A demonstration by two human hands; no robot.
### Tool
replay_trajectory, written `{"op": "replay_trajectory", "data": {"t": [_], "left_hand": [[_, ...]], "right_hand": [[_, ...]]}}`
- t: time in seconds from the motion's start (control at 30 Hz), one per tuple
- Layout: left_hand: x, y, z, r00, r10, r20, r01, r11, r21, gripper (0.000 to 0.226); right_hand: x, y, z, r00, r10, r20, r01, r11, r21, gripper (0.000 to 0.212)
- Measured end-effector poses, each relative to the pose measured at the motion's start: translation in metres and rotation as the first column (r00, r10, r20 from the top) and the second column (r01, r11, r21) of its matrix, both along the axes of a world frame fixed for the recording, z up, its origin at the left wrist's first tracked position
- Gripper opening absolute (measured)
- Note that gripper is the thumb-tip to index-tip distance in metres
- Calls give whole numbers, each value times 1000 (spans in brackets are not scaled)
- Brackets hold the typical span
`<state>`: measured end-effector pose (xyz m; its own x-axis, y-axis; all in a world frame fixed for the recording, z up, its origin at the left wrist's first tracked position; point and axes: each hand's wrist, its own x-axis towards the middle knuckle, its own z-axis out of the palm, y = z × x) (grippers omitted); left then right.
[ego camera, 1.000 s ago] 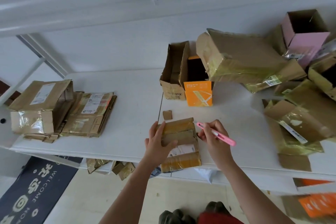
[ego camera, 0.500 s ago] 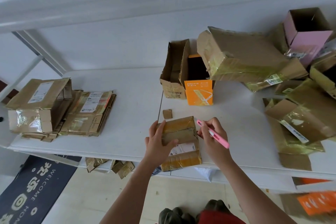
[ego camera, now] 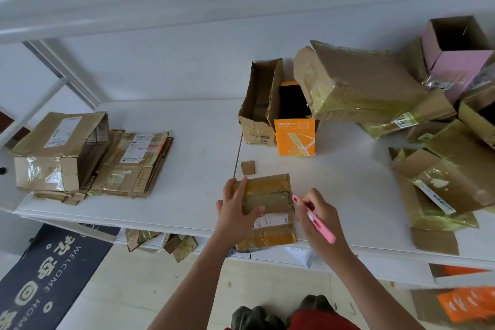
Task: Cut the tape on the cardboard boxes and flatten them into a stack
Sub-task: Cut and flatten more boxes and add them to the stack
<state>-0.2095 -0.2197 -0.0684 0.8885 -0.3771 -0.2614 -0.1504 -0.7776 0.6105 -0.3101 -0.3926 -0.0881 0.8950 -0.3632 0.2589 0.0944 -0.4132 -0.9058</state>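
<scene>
Right hand (ego camera: 318, 218) has drawn back toward the worktop's (ego camera: 192, 195) front edge; pink cutter (ego camera: 313, 218), pinched in its curled fingers, now has its tip at the taped box's (ego camera: 267, 206) right side. Left hand (ego camera: 237, 211) lies on the box's left half, fingers spread, thumb on top. Box lies flat, overhanging the front edge, long axis front-to-back. Bare worktop between it and flattened stack (ego camera: 93, 155) at left edge; unopened boxes (ego camera: 375, 88) crowd the right.
</scene>
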Motion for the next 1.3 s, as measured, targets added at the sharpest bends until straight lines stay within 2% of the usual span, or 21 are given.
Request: {"op": "replay_trajectory", "data": {"t": [0.2, 0.37, 0.5, 0.6, 0.67, 0.77, 0.87, 0.97, 1.03, 1.1, 1.17, 1.23, 1.3], "left_hand": [[0, 1, 3, 1000, -11, -16, 11, 1000, 11, 78], [0, 0, 10, 1000, 3, -2, -3, 999, 37, 78], [5, 0, 25, 981, 153, 123, -177, 961, 213, 76], [13, 1, 40, 945, 324, 51, -325, 904, 277, 60], [16, 2, 41, 920, 392, -2, -382, 898, 218, 53], [10, -7, 39, 888, 438, -138, -445, 895, -20, 56], [1, -20, 39, 853, 424, -304, -492, 847, -202, 50], [-5, -25, 40, 897, 396, -194, -423, 897, -124, 42], [-9, -26, 40, 931, 363, -40, -360, 930, 77, 40], [-13, -24, 40, 950, 297, 94, -312, 907, 283, 45], [-11, -21, 39, 956, 245, 161, -289, 883, 370, 53], [-3, -14, 31, 953, 201, 226, -272, 894, 355, 64], [7, -10, 25, 961, 184, 204, -219, 962, 163, 71]], "right_hand": [[-13, -1, 5, 998, 57, -15, -58, 997, -54, 28], [-16, -5, 18, 994, 105, -35, -104, 994, 40, 27], [-26, -4, 18, 995, -95, 0, 95, 988, 119, 50], [-25, -6, 13, 990, -144, -10, 144, 980, 139, 23], [-20, -4, 14, 990, -142, -22, 143, 976, 162, 13], [-14, 5, 16, 991, -128, -31, 132, 959, 253, 11], [-10, 15, 16, 990, -140, -35, 144, 945, 293, 28], [-7, 20, 18, 984, -179, 6, 171, 951, 259, 37], [-4, 20, 20, 980, -199, 18, 189, 951, 243, 35], [2, 16, 18, 978, -209, -5, 204, 946, 251, 25], [13, 11, 15, 976, -217, -33, 217, 937, 274, 19], [24, 6, 15, 976, -211, -58, 219, 928, 302, 17], [32, 2, 16, 978, -196, -71, 208, 922, 326, 16]]}}
